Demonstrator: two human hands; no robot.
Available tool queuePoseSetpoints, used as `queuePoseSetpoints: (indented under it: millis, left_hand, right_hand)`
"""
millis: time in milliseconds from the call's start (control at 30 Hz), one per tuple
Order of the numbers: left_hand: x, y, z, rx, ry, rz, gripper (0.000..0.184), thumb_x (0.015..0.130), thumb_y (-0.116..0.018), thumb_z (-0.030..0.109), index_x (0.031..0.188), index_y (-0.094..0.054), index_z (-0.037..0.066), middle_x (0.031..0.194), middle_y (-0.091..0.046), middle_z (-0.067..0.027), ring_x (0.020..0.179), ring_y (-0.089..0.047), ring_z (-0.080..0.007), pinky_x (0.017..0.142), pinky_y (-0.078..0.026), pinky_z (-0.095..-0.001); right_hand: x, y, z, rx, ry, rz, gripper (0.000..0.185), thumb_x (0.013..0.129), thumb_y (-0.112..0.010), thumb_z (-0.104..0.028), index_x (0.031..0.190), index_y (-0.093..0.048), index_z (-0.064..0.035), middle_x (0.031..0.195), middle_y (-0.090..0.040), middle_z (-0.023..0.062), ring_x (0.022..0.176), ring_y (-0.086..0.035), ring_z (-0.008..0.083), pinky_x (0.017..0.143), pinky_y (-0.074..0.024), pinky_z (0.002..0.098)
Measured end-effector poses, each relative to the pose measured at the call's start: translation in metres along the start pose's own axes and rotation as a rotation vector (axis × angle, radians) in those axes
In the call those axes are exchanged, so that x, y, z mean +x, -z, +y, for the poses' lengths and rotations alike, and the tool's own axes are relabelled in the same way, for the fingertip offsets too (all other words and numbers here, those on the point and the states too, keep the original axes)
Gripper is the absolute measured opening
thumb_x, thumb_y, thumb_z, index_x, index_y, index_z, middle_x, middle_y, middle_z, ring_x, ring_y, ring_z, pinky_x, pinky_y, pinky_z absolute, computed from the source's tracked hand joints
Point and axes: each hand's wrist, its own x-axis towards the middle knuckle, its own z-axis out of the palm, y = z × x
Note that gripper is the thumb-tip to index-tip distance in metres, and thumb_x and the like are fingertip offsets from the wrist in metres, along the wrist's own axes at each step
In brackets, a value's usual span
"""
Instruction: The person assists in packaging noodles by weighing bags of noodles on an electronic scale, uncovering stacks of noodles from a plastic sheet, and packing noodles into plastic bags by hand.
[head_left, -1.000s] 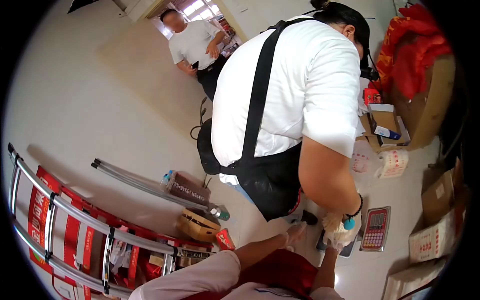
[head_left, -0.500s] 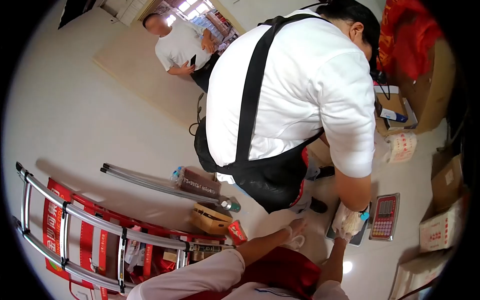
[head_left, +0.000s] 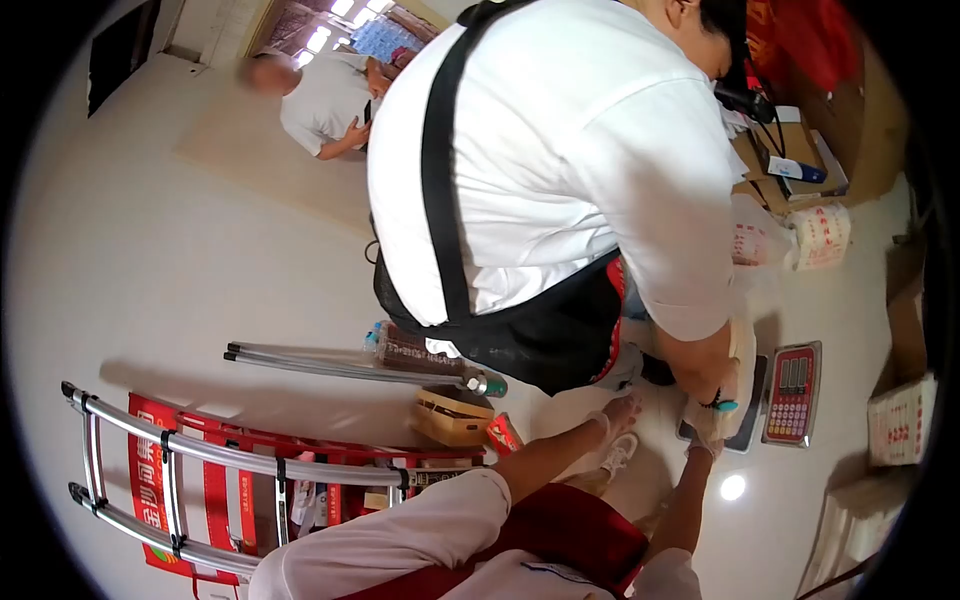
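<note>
My left hand, in a clear plastic glove, reaches out over the floor with its fingers stretched and nothing in them. Beside the scale platform, my gloved right hand grips the near end of a pale, noodle-like bundle. A co-worker's hand, with a bracelet bearing a turquoise bead, is on the same bundle and partly hides it. My right fingertips are partly covered. The red keypad display of the scale lies just right of the platform.
The bending co-worker in a white shirt and black apron fills the middle. Another person is at the back. A metal ladder lies left, near a cardboard box. Wrapped packs and cartons are on the right.
The bundle has shifted off the middle of the scale, showing more of the platform. The co-worker's arm and my right hand have moved with it. The whole view has also shifted.
</note>
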Motion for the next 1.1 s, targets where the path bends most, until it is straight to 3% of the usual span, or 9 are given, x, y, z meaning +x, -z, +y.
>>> queuePoseSetpoints:
  millis: [133, 267, 367, 433, 500, 633, 833, 933, 1100]
  left_hand:
    - [0.072, 0.005, -0.042, -0.167, 0.037, -0.027, 0.042, 0.079, -0.040, 0.039, 0.108, -0.042, 0.008, 0.103, -0.047, -0.0054, 0.081, -0.046, -0.0187, 0.069, -0.040, -0.0293]
    - [0.097, 0.015, -0.030, -0.267, -0.010, -0.253, 0.040, 0.075, -0.042, 0.051, 0.083, -0.050, 0.013, 0.070, -0.050, 0.0003, 0.055, -0.047, -0.0112, 0.042, -0.036, -0.0213]
    - [0.097, -0.012, 0.013, -0.222, 0.009, -0.083, 0.032, 0.080, -0.042, 0.038, 0.091, -0.043, 0.009, 0.077, -0.046, -0.0051, 0.064, -0.048, -0.0168, 0.048, -0.038, -0.0250]
    - [0.094, -0.046, 0.034, -0.080, 0.126, -0.060, 0.036, 0.080, -0.040, 0.040, 0.099, -0.042, 0.009, 0.086, -0.048, -0.0055, 0.068, -0.048, -0.0167, 0.049, -0.039, -0.0248]
    - [0.123, -0.095, 0.044, -0.020, 0.093, -0.197, 0.037, 0.080, -0.040, 0.040, 0.100, -0.041, 0.009, 0.087, -0.048, -0.0056, 0.070, -0.048, -0.0167, 0.050, -0.038, -0.0249]
    - [0.156, -0.149, 0.041, 0.049, 0.025, -0.330, 0.037, 0.080, -0.039, 0.039, 0.101, -0.040, 0.008, 0.089, -0.047, -0.0056, 0.072, -0.047, -0.0166, 0.053, -0.037, -0.0250]
    - [0.175, -0.067, 0.042, 0.001, -0.051, -0.249, 0.038, 0.081, -0.039, 0.039, 0.103, -0.039, 0.008, 0.092, -0.046, -0.0057, 0.076, -0.046, -0.0165, 0.057, -0.036, -0.0252]
    - [0.184, -0.045, 0.052, -0.012, -0.083, -0.225, 0.039, 0.081, -0.039, 0.039, 0.104, -0.039, 0.008, 0.093, -0.045, -0.0058, 0.078, -0.045, -0.0165, 0.058, -0.035, -0.0253]
    - [0.203, -0.039, 0.065, 0.007, -0.132, -0.218, 0.040, 0.081, -0.039, 0.039, 0.105, -0.038, 0.007, 0.096, -0.044, -0.0059, 0.081, -0.044, -0.0164, 0.062, -0.034, -0.0255]
  right_hand:
    - [0.010, -0.025, 0.005, 0.305, -0.128, 0.084, 0.026, 0.072, -0.045, -0.023, 0.090, -0.053, -0.0052, 0.093, -0.055, 0.0112, 0.085, -0.052, 0.0246, 0.072, -0.0417, 0.0322]
    - [-0.002, -0.016, -0.016, 0.449, -0.278, 0.148, 0.021, 0.070, -0.047, -0.017, 0.083, -0.056, -0.0036, 0.089, -0.056, 0.0113, 0.082, -0.052, 0.0239, 0.070, -0.0421, 0.0321]
    - [0.008, -0.017, -0.020, 0.565, -0.366, 0.240, 0.017, 0.068, -0.049, -0.013, 0.077, -0.058, -0.0025, 0.086, -0.056, 0.0114, 0.081, -0.053, 0.0233, 0.069, -0.0424, 0.0320]
    - [0.009, -0.065, -0.005, 0.663, -0.093, 0.462, 0.033, 0.070, -0.055, -0.017, 0.099, -0.048, -0.0031, 0.090, -0.054, 0.0126, 0.079, -0.053, 0.0249, 0.068, -0.0427, 0.0327]
    - [0.016, -0.066, -0.028, 2.296, -0.487, 0.518, 0.040, 0.066, -0.036, 0.008, 0.102, -0.050, -0.0027, 0.092, -0.055, 0.0083, 0.085, -0.052, 0.0199, 0.072, -0.0425, 0.0285]
    - [0.008, -0.062, -0.035, 2.300, -0.393, 0.532, 0.050, 0.063, -0.033, 0.013, 0.110, -0.044, -0.0033, 0.097, -0.053, 0.0075, 0.089, -0.051, 0.0216, 0.074, -0.0420, 0.0280]
    - [-0.032, -0.009, -0.022, 2.351, -0.271, 0.275, 0.055, 0.067, -0.047, 0.003, 0.119, -0.035, -0.0126, 0.089, -0.050, 0.0049, 0.078, -0.049, 0.0114, 0.062, -0.0413, 0.0227]
    - [-0.035, -0.015, -0.011, 2.312, -0.582, 0.243, 0.054, 0.074, -0.048, -0.005, 0.123, -0.027, -0.0151, 0.111, -0.040, 0.0020, 0.084, -0.048, 0.0169, 0.063, -0.0421, 0.0291]
    - [-0.021, -0.023, -0.008, 2.381, -0.820, 0.243, 0.053, 0.077, -0.046, -0.017, 0.124, -0.023, -0.0142, 0.116, -0.038, 0.0037, 0.095, -0.044, 0.0217, 0.073, -0.0400, 0.0345]
